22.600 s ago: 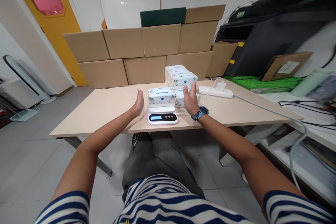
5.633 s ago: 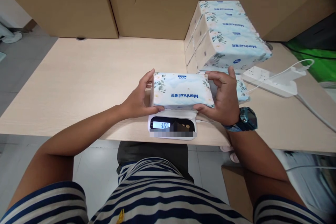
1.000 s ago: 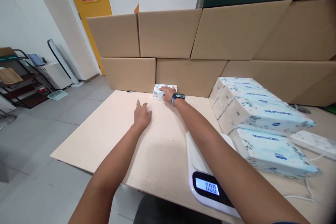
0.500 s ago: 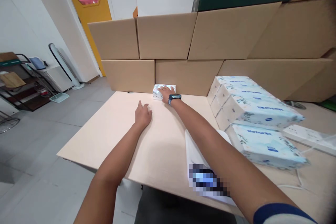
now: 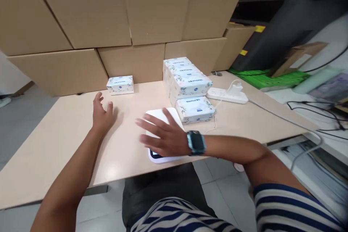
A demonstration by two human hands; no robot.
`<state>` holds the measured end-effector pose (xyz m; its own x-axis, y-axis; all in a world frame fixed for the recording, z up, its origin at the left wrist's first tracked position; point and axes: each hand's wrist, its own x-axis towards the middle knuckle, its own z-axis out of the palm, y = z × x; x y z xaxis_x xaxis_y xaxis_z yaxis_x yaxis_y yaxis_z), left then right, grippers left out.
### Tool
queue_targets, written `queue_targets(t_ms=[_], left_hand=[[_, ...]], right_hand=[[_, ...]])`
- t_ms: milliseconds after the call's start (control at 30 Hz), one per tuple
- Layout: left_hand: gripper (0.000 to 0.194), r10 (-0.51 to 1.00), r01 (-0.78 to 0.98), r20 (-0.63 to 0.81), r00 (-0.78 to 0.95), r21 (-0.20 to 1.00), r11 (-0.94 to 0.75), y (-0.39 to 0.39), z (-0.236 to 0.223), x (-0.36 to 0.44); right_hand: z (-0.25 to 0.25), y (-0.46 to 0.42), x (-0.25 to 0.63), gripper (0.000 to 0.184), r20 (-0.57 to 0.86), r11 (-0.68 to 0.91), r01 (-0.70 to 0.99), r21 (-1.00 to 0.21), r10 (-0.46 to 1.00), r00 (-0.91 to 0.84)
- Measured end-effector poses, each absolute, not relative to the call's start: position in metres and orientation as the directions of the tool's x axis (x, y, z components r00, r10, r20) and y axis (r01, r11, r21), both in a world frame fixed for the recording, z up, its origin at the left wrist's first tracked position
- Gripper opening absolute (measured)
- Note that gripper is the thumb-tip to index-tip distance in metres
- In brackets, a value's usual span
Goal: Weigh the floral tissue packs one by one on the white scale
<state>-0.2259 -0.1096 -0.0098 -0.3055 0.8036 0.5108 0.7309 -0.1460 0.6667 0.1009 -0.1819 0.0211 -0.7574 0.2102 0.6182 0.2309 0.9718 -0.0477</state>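
Note:
A single tissue pack (image 5: 120, 85) with a floral print lies against the cardboard wall at the back of the table, and no hand touches it. Just in front and to its left is my left hand (image 5: 102, 114), fingers apart and holding nothing. My right hand (image 5: 165, 134), a watch on its wrist, hovers with spread, slightly blurred fingers over a white flat device (image 5: 160, 116) with a dark display at its near end, partly covered by the hand. Beyond it on the right stand stacked tissue packs (image 5: 190, 81), with one lower pack (image 5: 195, 109) at their near end.
Cardboard boxes (image 5: 84, 14) form a wall along the table's back edge. A white power strip (image 5: 228, 95) with a plug and cable lies right of the stack. Farther right are a green box (image 5: 250, 78) and loose black cables (image 5: 312, 110).
My right hand has let go of the single tissue pack and come back over the white device. The view has turned right and down. My left hand stays open.

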Motion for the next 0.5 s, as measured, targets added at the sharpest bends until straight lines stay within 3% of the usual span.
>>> queue_targets(t_ms=[33, 100, 167, 233, 300, 367, 500], left_hand=[[0.072, 0.823, 0.707, 0.507, -0.254, 0.679, -0.200, -0.114, -0.005, -0.213], [0.079, 0.879, 0.570, 0.466, -0.103, 0.751, -0.331, -0.130, 0.006, -0.179], [0.088, 0.948, 0.352, 0.313, 0.059, 0.882, -0.313, -0.151, 0.016, -0.136], [0.095, 0.951, 0.208, 0.059, 0.302, 0.970, -0.126, -0.172, 0.026, -0.089], [0.105, 0.867, 0.152, -0.148, 0.475, 0.985, 0.084, -0.189, 0.037, -0.047], [0.105, 0.825, 0.092, -0.218, 0.521, 0.976, 0.200, -0.197, 0.046, -0.013], [0.090, 0.892, 0.076, -0.224, 0.393, 0.974, 0.211, -0.191, 0.053, 0.028]], right_hand=[[0.008, -0.194, 0.130, 0.106, 0.667, 0.932, 0.299, -0.203, 0.355, -0.655], [-0.017, -0.207, 0.180, 0.097, 0.604, 0.684, 0.401, -0.610, 0.728, -0.323], [-0.040, -0.211, 0.216, 0.088, 0.482, 0.442, 0.320, -0.838, 0.874, 0.056], [-0.057, -0.210, 0.239, 0.087, 0.400, 0.343, 0.223, -0.912, 0.863, 0.309], [-0.067, -0.207, 0.253, 0.094, 0.355, 0.317, 0.161, -0.935, 0.844, 0.401], [-0.071, -0.201, 0.262, 0.103, 0.308, 0.294, 0.096, -0.951, 0.872, 0.382], [-0.066, -0.180, 0.274, 0.114, 0.203, 0.217, -0.022, -0.976, 0.940, 0.274]])
